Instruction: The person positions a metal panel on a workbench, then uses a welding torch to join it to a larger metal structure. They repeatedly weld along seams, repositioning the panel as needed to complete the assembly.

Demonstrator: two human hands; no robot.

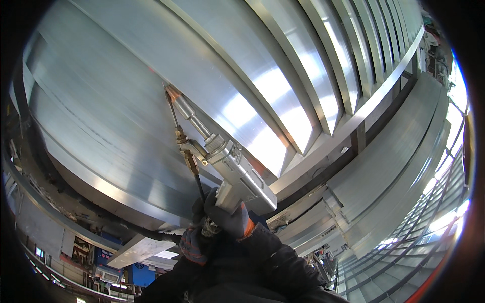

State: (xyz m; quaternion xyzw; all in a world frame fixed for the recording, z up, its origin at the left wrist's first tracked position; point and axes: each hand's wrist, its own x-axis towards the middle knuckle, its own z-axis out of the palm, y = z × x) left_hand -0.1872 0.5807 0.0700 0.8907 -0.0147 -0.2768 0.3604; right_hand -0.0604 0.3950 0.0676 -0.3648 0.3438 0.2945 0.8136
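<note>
1. My right grip [228, 216], gloved, is wrapped tight around the handle of the handheld welding gun [230, 166].
2. My left grip [196, 241], gloved too, sits just below and beside it, closed on the black hose [151, 235].
3. Up from my grips, the gun's nozzle [173, 94] touches a seam of the ribbed metal panel [126, 101].

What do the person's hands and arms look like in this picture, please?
Both hands wear dark knitted work gloves: the right glove has an orange cuff edge, the left glove a striped blue and reddish cuff. Both arms are covered by dark, creased jacket sleeves.
</note>
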